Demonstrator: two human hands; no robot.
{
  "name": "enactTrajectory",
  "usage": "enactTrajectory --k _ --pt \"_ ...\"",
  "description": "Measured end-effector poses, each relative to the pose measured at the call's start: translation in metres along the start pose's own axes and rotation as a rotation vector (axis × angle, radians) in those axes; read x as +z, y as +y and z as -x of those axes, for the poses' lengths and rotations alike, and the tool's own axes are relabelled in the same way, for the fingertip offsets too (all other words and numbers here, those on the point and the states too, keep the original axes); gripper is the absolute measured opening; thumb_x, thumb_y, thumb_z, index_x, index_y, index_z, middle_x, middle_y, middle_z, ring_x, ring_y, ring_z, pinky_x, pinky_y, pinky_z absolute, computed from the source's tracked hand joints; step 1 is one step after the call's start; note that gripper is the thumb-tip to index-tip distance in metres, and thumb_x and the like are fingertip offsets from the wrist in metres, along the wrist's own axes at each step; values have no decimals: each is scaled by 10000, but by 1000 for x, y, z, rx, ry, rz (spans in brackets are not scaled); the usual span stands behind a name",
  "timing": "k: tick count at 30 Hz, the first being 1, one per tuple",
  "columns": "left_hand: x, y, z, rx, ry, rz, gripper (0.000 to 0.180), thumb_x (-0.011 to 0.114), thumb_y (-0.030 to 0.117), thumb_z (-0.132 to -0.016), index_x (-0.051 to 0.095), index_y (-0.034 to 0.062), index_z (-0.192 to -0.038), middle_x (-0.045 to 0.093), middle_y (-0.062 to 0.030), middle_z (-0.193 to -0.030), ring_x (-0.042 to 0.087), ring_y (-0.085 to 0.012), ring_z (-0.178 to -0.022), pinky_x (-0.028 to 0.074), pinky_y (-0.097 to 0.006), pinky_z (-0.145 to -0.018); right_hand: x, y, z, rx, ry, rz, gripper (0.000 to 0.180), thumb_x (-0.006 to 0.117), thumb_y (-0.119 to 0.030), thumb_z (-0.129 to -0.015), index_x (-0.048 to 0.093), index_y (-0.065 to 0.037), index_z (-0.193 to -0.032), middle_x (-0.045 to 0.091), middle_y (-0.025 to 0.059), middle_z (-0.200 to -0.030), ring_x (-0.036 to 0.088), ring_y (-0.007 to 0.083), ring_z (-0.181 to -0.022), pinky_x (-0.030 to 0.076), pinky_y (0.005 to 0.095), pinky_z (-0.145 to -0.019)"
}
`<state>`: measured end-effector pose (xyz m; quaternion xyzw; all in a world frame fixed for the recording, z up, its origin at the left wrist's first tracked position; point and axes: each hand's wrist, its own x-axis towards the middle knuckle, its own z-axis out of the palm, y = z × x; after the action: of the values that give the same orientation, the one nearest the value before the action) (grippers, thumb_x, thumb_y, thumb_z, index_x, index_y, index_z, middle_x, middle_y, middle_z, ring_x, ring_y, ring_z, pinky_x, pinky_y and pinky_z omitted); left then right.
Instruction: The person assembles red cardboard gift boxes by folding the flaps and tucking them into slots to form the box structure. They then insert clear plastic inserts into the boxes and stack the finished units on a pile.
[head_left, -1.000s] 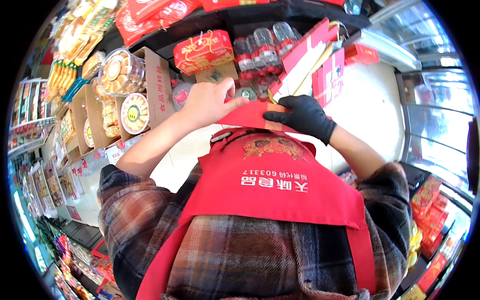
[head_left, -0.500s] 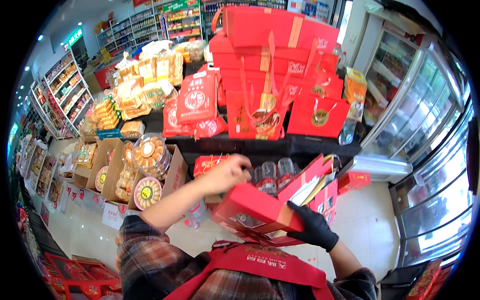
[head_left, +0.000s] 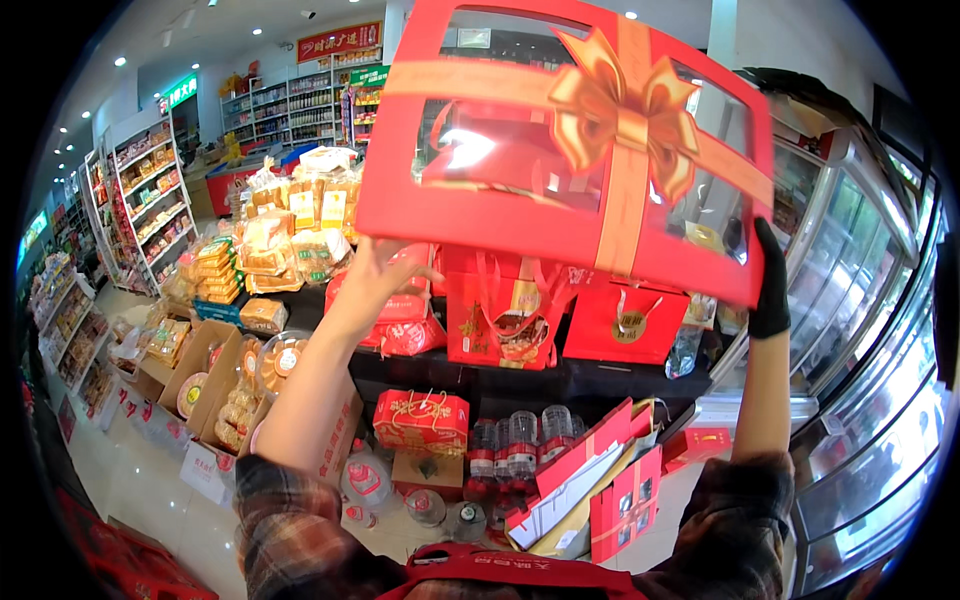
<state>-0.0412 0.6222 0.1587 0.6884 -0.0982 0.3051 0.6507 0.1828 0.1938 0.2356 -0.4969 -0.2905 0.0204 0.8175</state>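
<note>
A large red gift box (head_left: 480, 215) with clear windows and a printed gold bow is lifted high, over the goods on the black-covered table (head_left: 400, 372). My bare left hand (head_left: 378, 285) holds its lower left corner, some fingers hidden behind or under the edge. My right hand (head_left: 772, 285), in a black glove, grips the right edge. Behind and below the box stand red gift bags (head_left: 610, 335) with ribbon handles. The box hides most of the stack behind it.
Red packages (head_left: 400, 330) and bagged bread (head_left: 275, 235) lie left on the table. Below are a red carton (head_left: 422, 420), bottles (head_left: 520, 445), flat red box pieces (head_left: 625, 505) and cartons of pastries (head_left: 235, 400). A glass-door fridge (head_left: 850, 260) stands right.
The red gift box has gone from low at my waist up to above the table, its bow side now showing. My left hand, apart from it before, is now on its left corner.
</note>
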Motion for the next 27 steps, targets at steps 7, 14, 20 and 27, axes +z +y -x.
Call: enactTrajectory --k 7,14,20,27 --pt "-12 70 -163 550 139 200 622 659 192 -814 294 89 -1307 526 -134 -1171 606 -225 -933 545 -325 -718 37 -39 -179 13 -202 56 355 620 -244 -846 542 -47 -1130 626 75 -962 627 171 -818 528 300 -707" --pt "-17 21 -291 610 197 118 360 641 119 -823 519 27 -1150 622 -66 -941 596 -136 -789 503 -285 -730 -1 -24 -236 80 -347 -125 573 509 -437 -882 451 -7 -1256 554 135 -1193 518 244 -1120 435 377 -934" --pt "-1 -52 -284 286 191 -52 324 608 169 -839 579 -4 -1112 627 -38 -738 589 -109 -681 475 -256 -620 -65 47 -235 260 -34 185 378 562 -272 -874 535 -18 -1153 630 116 -1033 630 195 -880 527 332 -763" --pt "-80 -118 -338 299 205 -936 310 559 194 -813 609 151 -1115 572 -143 -1076 616 -249 -851 483 -329 -748 -89 72 -228 261 -25 42 398 527 -254 -901 486 7 -1199 586 142 -1132 595 219 -992 495 347 -848"
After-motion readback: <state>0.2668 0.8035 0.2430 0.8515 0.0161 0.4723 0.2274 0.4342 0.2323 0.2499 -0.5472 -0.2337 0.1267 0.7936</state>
